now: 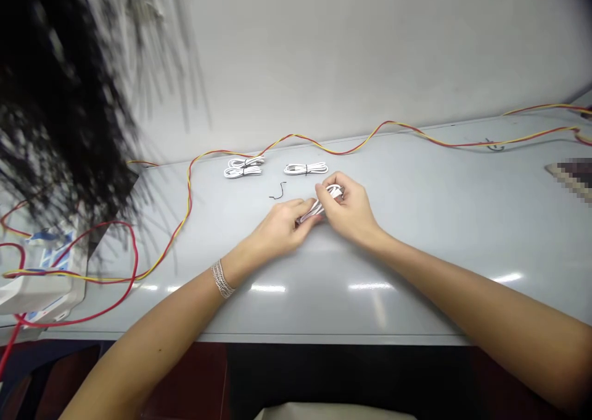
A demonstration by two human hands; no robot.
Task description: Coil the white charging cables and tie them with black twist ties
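A folded white cable (317, 208) is gripped between my two hands above the grey tabletop. My left hand (287, 224), with a silver bracelet at the wrist, is closed around its lower left end. Thumb and fingers of my right hand (348, 207) pinch its upper right end; part of the bundle is hidden by the fingers. Just behind the hands lies a tied white cable (306, 169) with a black twist tie around its middle. More tied white cable bundles (243, 167) lie farther left. A loose black twist tie (279, 192) rests on the table left of my hands.
A red and yellow twisted wire (296, 135) winds along the back of the table (444, 222) by the wall and down the left side. At the left are a white device (34, 290) and a looped red cable (134, 247). Dark hair (50, 87) fills the upper left.
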